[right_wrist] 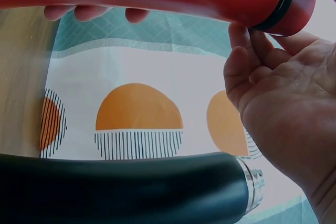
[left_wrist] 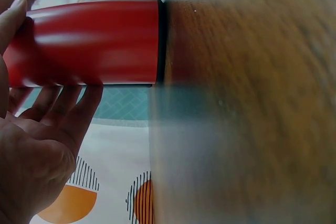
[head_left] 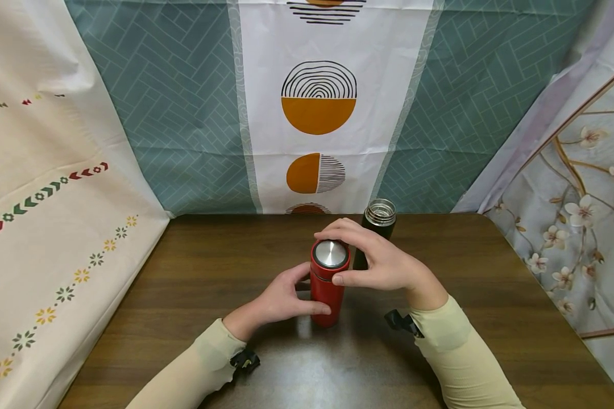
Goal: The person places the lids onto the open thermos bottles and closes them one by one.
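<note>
A red thermos flask (head_left: 326,298) stands upright on the table, its lid (head_left: 330,254) in place with a silver disc on top. My left hand (head_left: 286,295) grips the body low down, thumb in front and fingers behind. From the right, my right hand (head_left: 384,262) holds the lid between thumb and fingers. In the left wrist view the flask's red side (left_wrist: 94,43) and dark base meet the wood. Behind my right hand stands a black flask (right_wrist: 121,190) without a lid, its threaded steel mouth (head_left: 381,212) exposed.
The brown wooden table (head_left: 210,272) reaches back to a teal and white patterned curtain (head_left: 184,113). A cream cloth (head_left: 56,227) hangs on the left, and a floral cloth (head_left: 578,244) on the right.
</note>
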Demonstrator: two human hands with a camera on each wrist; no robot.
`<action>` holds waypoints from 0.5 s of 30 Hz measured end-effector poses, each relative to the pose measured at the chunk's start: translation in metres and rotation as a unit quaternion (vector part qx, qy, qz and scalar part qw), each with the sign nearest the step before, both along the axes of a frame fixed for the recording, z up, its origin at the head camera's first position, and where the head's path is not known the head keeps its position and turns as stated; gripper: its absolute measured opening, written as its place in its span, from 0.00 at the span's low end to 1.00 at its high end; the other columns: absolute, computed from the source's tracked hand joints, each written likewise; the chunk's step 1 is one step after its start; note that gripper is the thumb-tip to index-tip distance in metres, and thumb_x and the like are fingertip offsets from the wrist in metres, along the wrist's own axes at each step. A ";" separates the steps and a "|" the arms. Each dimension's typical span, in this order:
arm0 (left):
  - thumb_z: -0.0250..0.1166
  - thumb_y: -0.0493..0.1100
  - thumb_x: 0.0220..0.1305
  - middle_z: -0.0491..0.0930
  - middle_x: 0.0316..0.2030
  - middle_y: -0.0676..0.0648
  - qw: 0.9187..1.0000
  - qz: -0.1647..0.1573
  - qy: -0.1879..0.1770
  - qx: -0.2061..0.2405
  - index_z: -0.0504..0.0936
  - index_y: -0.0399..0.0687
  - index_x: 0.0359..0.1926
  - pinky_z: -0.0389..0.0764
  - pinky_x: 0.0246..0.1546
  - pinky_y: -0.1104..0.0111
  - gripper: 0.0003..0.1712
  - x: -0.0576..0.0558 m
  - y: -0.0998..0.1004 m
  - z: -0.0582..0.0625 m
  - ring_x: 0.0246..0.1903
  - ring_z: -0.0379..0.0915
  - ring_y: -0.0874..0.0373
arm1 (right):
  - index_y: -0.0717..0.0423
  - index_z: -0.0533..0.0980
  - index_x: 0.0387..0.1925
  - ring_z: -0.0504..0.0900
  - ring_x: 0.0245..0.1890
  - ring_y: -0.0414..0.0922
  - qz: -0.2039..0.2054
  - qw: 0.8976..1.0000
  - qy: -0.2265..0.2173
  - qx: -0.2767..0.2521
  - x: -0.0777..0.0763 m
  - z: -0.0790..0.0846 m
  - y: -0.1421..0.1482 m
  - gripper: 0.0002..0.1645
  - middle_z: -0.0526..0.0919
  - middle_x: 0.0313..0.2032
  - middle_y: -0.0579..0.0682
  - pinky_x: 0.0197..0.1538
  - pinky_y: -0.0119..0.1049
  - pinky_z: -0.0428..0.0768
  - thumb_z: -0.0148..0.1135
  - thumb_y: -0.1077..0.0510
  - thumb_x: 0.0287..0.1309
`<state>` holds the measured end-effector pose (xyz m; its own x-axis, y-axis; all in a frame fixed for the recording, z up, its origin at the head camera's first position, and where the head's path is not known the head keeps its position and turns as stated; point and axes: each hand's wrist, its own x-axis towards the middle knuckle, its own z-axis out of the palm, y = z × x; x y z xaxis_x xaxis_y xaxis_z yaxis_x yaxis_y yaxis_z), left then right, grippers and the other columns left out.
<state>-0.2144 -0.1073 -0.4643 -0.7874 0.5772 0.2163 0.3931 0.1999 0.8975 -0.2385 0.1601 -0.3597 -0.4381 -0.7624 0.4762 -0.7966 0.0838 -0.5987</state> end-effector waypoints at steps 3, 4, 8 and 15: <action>0.87 0.49 0.61 0.85 0.63 0.59 1.000 -0.001 -0.001 0.000 0.81 0.62 0.71 0.81 0.67 0.47 0.39 0.000 0.000 0.000 0.64 0.81 0.56 | 0.48 0.76 0.75 0.77 0.65 0.47 -0.006 1.000 0.006 0.000 0.000 0.000 -0.001 0.39 0.80 0.65 0.44 0.65 0.42 0.80 0.79 0.57 0.64; 0.87 0.49 0.61 0.85 0.62 0.59 1.000 -0.001 0.001 -0.001 0.81 0.62 0.71 0.81 0.67 0.47 0.39 0.000 0.000 0.000 0.64 0.81 0.57 | 0.48 0.77 0.74 0.77 0.65 0.47 -0.007 1.000 0.010 -0.002 0.000 0.000 -0.001 0.39 0.80 0.65 0.44 0.65 0.42 0.80 0.80 0.57 0.64; 0.87 0.49 0.61 0.86 0.62 0.59 1.000 -0.002 0.011 -0.004 0.81 0.61 0.70 0.81 0.67 0.47 0.38 -0.001 0.000 0.000 0.64 0.81 0.57 | 0.50 0.79 0.71 0.78 0.63 0.46 -0.015 1.000 0.026 -0.006 -0.002 0.000 -0.002 0.38 0.82 0.63 0.43 0.64 0.41 0.79 0.83 0.56 0.62; 0.87 0.49 0.60 0.86 0.62 0.59 1.000 -0.002 0.013 -0.004 0.81 0.61 0.70 0.82 0.67 0.48 0.39 0.000 0.000 0.000 0.63 0.81 0.57 | 0.47 0.80 0.69 0.79 0.61 0.43 -0.029 0.999 0.042 -0.002 -0.004 -0.001 -0.002 0.39 0.83 0.60 0.41 0.62 0.40 0.80 0.87 0.52 0.58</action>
<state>-0.2149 -0.1071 -0.4639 -0.7795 0.5816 0.2325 0.4174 0.2055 0.8852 -0.2428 0.1585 -0.3605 -0.4397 -0.7347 0.5166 -0.8379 0.1285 -0.5304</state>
